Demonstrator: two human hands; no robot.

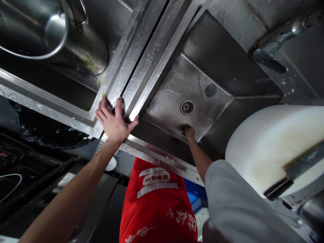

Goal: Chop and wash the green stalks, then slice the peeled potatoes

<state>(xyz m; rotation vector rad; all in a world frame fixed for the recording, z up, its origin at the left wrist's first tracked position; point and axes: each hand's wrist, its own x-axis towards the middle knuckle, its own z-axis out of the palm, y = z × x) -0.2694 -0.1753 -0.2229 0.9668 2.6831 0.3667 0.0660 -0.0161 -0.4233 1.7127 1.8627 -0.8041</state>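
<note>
Nearest is the red apron (pixel 149 202) of the person, with white print. In front of it, the left hand (pixel 115 123) rests on the metal edge (pixel 141 71) between two sinks; its grip is spread, with the fingers apart. To the right, a knife (pixel 306 161) lies on a round white board (pixel 253 135) beside the right-hand sink (pixel 164 98). The right hand (pixel 189 131) reaches down into this sink, near its bottom; it is dark there, so I cannot tell if the grip pinches something. Farther are the round drain (pixel 187 107), a metal bucket (pixel 86 47) in the other sink (pixel 43 98), and a tap (pixel 275 45).
</note>
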